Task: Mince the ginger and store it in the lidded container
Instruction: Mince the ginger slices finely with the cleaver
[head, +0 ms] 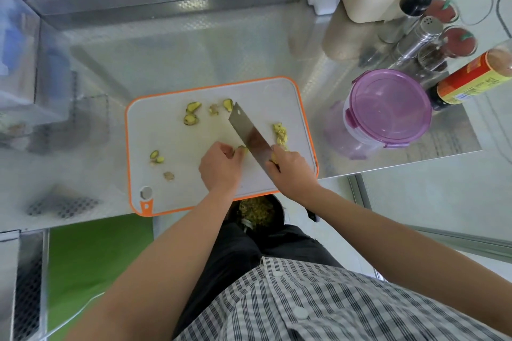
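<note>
A: What are the fingers doing?

B: The left hand (220,167) has its fingertips curled tight on a small piece of ginger (242,149), pressing it to the cutting board (177,188). The right hand (291,171) is closed around the handle of the cleaver (250,134), whose blade runs up toward 11 o'clock, its edge just beside the pinched piece.

A: And the rest of the ginger?

B: A small heap of chopped ginger (279,133) lies at 3 o'clock of the blade, near the board's right edge. Peel scraps (192,113) sit at 12 o'clock on the board, more scraps (157,156) at 9 o'clock of the left hand.

A: The container?

B: The clear container with the purple lid (388,108) stands on the steel counter (194,47), at 3 o'clock off the board, lid on. Beyond it, at 1 o'clock, stand a sauce bottle (471,77) and metal shakers (421,36).

A: Anything nearer?

B: A bin (257,210) holding scraps sits at 6 o'clock, under the board's near edge.
</note>
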`<state>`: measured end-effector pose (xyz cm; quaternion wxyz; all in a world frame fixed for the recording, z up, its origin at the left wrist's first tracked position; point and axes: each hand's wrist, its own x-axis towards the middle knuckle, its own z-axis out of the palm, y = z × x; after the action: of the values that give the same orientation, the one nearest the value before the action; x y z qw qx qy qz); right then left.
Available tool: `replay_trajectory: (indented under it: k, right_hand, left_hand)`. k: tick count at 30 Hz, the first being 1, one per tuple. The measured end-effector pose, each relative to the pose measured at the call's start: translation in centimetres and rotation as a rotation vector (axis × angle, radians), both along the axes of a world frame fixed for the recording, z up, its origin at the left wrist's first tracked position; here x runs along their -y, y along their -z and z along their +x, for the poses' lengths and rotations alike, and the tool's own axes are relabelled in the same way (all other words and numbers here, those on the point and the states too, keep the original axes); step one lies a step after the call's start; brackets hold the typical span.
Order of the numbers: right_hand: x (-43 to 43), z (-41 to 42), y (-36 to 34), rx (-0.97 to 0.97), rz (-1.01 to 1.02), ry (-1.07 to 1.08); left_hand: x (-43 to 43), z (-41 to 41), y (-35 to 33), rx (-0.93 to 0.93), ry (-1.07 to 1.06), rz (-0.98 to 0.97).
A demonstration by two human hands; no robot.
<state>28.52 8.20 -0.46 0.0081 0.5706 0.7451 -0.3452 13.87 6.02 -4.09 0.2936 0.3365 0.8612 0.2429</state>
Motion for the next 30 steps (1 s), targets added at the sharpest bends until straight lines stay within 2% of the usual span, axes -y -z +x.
replay_trajectory:
  k: [8, 12, 16, 30]
  right_hand:
    - [0.0, -0.6, -0.3, 0.079, -0.008, -0.049]
    - [0.1, -0.9, -1.1, 0.054, 0.036, -0.064]
    - [0.4, -1.0, -1.3, 0.131, 0.02, -0.148]
    - [0.0, -2.1, 0.1, 0.265, 0.05, -0.187]
  left_hand:
    - [0.8, -0.5, 0.7, -0.179, 0.294, 0.156]
    - [0.5, -0.7, 0.7, -0.207, 0.351, 0.175]
    - [0.5, -1.0, 0.6, -0.247, 0.447, 0.169]
    - [0.3, -1.1, 0.1, -0.288, 0.517, 0.148]
